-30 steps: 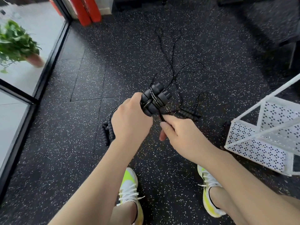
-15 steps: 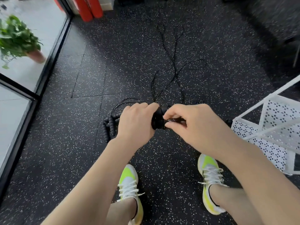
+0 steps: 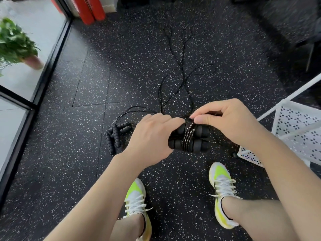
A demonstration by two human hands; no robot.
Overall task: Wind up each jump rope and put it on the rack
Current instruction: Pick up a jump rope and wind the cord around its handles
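Handles point(image 3: 188, 138) sit side by side in the left hand point(image 3: 151, 136), fingers curled round their near end, several turns of black cord now banded across the middle. A second ago that bundle was tipped up and the right hand point(image 3: 229, 122) was lower, feeding cord; now the bundle lies level and the right hand is on top, thumb and forefinger pinching the cord point(image 3: 173, 80) against the wraps. So another loop looks laid, but plenty of slack trails away over the floor point(image 3: 86, 84), so the winding is far from done. A second jump rope point(image 3: 115, 136) waits on the floor just left of the hands. The white rack point(image 3: 298, 129) stands close on the right, its corner near the right forearm. Open floor ahead; glass wall point(image 3: 13, 119) on the left.
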